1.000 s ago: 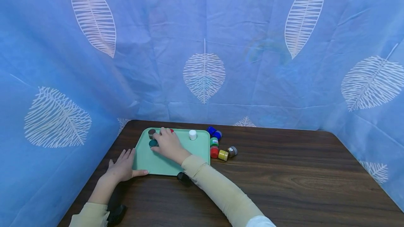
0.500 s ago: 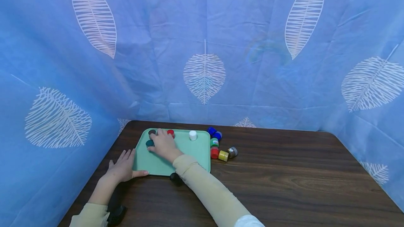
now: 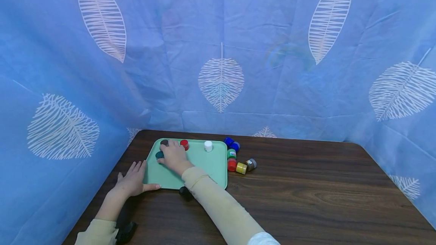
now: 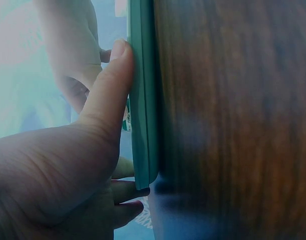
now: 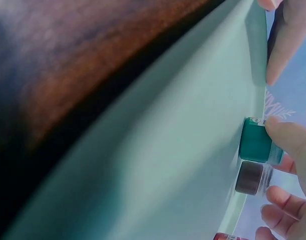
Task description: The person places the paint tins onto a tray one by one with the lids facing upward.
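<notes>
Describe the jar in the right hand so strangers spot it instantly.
On the brown table sits a pale green tray. Near its left rim the right hand pinches the teal jar. Its blue-green colour sets it apart from the dark brown jar alongside.

Cloth [image 3: 221, 25] behind desk [image 3: 306, 184]. Tray [image 3: 204, 163] on desk, near its far left corner. In tray's far left corner, first jar [image 3: 164, 142]; just before it, near left edge, second jar [image 3: 159, 155], between thumb and finger of right hand [image 3: 174, 158]. Near tray's far edge, more to right, third jar [image 3: 184, 145]; near far right corner, fourth jar [image 3: 208, 146]. Left hand [image 3: 133, 181] at tray's near left corner. On desk, beside tray's right edge, row of four jars [image 3: 231, 154]; right of nearest one, two more jars [image 3: 241, 168].
</notes>
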A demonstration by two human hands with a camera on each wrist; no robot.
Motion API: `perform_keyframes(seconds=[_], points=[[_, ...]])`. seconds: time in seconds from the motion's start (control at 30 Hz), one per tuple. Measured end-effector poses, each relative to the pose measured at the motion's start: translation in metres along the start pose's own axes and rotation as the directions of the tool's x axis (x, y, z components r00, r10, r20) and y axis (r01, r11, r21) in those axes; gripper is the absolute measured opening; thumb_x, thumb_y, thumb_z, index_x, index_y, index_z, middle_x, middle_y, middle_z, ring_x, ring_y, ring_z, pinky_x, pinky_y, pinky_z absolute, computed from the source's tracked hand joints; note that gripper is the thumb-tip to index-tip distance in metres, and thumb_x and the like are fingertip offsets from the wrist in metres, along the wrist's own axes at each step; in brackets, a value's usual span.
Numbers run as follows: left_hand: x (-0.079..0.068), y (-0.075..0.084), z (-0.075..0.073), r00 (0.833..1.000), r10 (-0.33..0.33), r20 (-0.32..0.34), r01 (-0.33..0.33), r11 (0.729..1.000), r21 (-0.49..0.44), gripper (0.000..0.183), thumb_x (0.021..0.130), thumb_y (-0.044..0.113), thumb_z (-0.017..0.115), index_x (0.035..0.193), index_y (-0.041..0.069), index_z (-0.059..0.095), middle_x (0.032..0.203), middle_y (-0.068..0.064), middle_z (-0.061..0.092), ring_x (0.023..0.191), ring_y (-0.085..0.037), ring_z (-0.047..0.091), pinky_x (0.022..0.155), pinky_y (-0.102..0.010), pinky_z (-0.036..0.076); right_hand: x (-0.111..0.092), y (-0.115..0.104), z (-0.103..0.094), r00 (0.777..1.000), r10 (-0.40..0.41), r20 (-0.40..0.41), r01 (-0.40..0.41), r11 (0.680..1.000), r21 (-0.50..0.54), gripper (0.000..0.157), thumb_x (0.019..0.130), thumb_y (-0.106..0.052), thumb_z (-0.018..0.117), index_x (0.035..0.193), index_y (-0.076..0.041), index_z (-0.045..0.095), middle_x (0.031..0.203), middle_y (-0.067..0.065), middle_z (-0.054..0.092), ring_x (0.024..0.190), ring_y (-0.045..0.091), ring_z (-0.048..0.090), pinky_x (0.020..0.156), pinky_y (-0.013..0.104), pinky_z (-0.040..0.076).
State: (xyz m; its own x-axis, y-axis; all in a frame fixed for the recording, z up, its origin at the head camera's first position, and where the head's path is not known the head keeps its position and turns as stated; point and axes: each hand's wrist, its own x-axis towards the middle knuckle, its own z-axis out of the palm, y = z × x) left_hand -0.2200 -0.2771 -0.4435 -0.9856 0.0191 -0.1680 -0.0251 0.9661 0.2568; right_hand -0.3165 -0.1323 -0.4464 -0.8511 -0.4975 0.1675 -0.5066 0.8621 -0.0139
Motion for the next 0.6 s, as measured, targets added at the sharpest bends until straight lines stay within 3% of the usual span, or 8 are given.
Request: perform_keyframes(seconds=[0.23,0.4,0.6], points=[[0.0030,-0.0011,0.0009,1.000,-0.005,0.021,0.005,1.000,0.007,0.127,0.072,0.076,0.065,0.151,-0.011,0.017,0.155,-0.036,0.019,0.144,-0.053,0.015,0.102,-0.081,0.015,-0.0007,0.0007,-0.0001,0.999,0.023,0.037,-0.023,1.000,0.020,0.053,0.088,-0.058,0.061,0.134,-0.032,0.055,0.132,-0.001,0.054,0.118,0.016,0.052,0.089,0.031,0.051],[0.0042,-0.0030,0.0017,1.000,-0.004,0.013,0.004,1.000,0.010,0.128,0.071,0.077,0.064,0.150,-0.012,0.018,0.154,-0.037,0.019,0.144,-0.054,0.015,0.102,-0.081,0.015,-0.0021,0.0034,-0.0006,0.999,0.017,0.033,-0.017,0.999,0.027,0.060,0.086,-0.060,0.063,0.137,-0.029,0.053,0.127,-0.001,0.056,0.110,0.015,0.053,0.085,0.029,0.051],[0.0046,-0.0030,0.0017,1.000,0.001,0.014,-0.001,1.000,0.016,0.127,0.072,0.076,0.065,0.150,-0.012,0.018,0.155,-0.037,0.019,0.144,-0.054,0.015,0.102,-0.081,0.016,-0.0085,0.0082,-0.0068,0.999,0.024,0.027,-0.025,0.998,0.051,0.057,0.085,-0.061,0.064,0.132,-0.029,0.056,0.122,-0.002,0.057,0.107,0.015,0.054,0.084,0.031,0.051]])
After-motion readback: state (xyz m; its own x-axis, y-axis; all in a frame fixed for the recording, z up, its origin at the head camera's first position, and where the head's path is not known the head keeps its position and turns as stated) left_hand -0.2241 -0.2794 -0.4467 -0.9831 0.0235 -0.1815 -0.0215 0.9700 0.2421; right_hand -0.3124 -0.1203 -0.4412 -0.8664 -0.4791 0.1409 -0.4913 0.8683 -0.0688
